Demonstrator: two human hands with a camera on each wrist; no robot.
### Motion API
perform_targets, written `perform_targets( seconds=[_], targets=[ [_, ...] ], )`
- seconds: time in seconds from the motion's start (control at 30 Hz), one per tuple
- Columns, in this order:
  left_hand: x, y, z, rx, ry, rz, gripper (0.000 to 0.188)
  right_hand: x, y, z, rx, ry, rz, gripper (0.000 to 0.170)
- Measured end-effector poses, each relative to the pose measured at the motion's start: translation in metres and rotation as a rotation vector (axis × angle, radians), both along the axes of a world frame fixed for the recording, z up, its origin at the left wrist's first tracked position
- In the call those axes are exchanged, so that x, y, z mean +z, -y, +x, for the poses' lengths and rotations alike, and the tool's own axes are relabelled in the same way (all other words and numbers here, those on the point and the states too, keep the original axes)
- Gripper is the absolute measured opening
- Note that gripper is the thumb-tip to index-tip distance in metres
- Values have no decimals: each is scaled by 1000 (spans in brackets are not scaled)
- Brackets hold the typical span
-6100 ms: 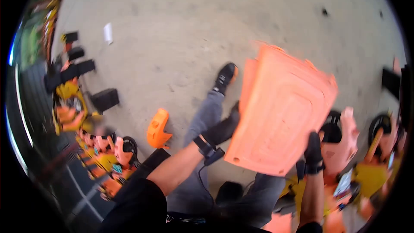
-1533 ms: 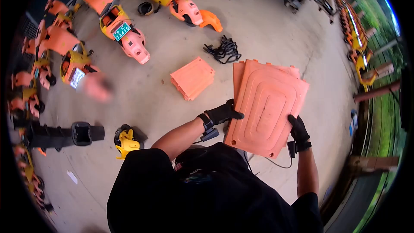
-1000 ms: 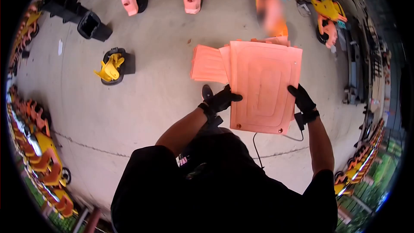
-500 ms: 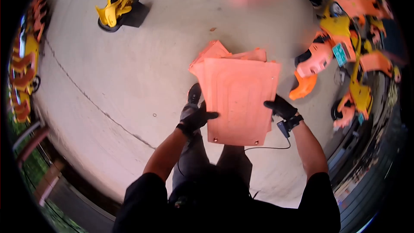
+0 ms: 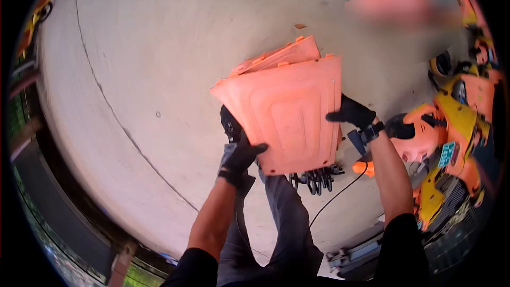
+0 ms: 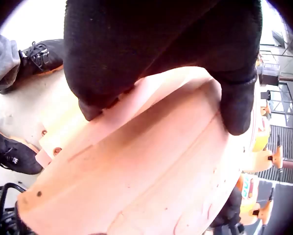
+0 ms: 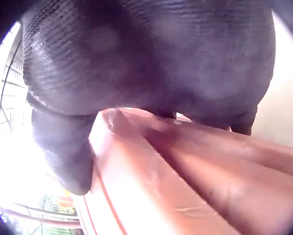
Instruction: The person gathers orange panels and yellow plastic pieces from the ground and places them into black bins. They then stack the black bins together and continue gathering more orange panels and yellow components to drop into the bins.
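Above the floor (image 5: pixel 159 37): orange panels (image 5: pixel 295 114), at least two, lower ones mostly covered (total unclear).
Left hand (image 5: pixel 240 159): holds their left edge; its fingers (image 6: pixel 90 111), hidden from the head view, show at the left wrist.
Right hand (image 5: pixel 355 114): grips the right edge.
Black bundle (image 5: pixel 320 182): partly covered by the panels.
Shoes (image 6: pixel 42 59): two at left wrist, one from the head.

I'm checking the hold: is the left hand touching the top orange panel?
Touching. The left wrist view shows the left hand gripping the edge of the top orange panel, its thumb lying on the face.
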State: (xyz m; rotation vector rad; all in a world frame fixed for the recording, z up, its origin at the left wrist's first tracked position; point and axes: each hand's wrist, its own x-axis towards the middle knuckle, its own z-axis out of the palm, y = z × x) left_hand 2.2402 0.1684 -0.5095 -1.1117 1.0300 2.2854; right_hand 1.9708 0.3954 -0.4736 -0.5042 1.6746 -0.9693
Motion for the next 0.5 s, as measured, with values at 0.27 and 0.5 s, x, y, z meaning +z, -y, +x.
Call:
perform_targets(
  seconds=[0.27, 0.5],
  targets=[
    [-19, -20, -2, 41, 19, 46, 75, -43, 18, 17, -137, 74, 54, 76],
    [-48, 6, -23, 306, -81, -272, 64, -49, 9, 23, -283, 63, 4, 76]
  ],
)
